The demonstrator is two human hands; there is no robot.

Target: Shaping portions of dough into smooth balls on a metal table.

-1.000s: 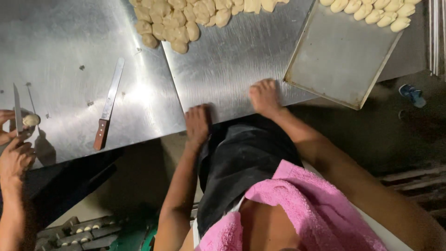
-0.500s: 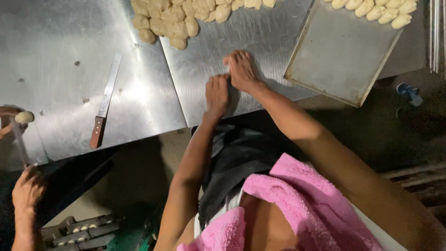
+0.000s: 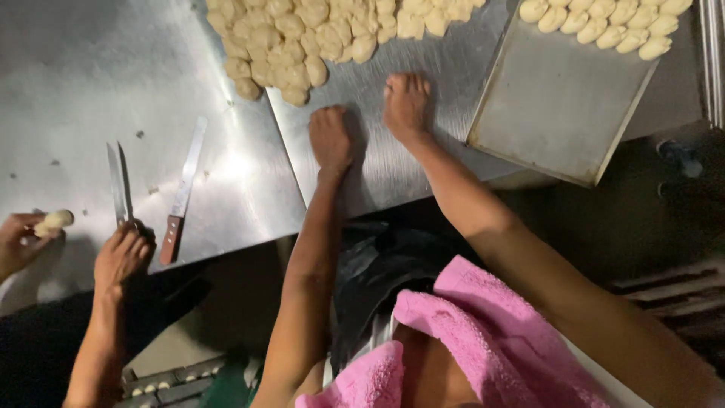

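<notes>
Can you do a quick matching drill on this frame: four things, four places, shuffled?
Things:
1. brown-handled knife
2. baking tray
3. pink towel
4. pile of dough pieces

Places:
A. over the person's lap
B. flat on the steel table, left of the left hand
C. at the table's right, a row of dough along its far edge
D. on the table beyond both hands

Pairs: 1-B, 2-C, 3-A, 4-D
</notes>
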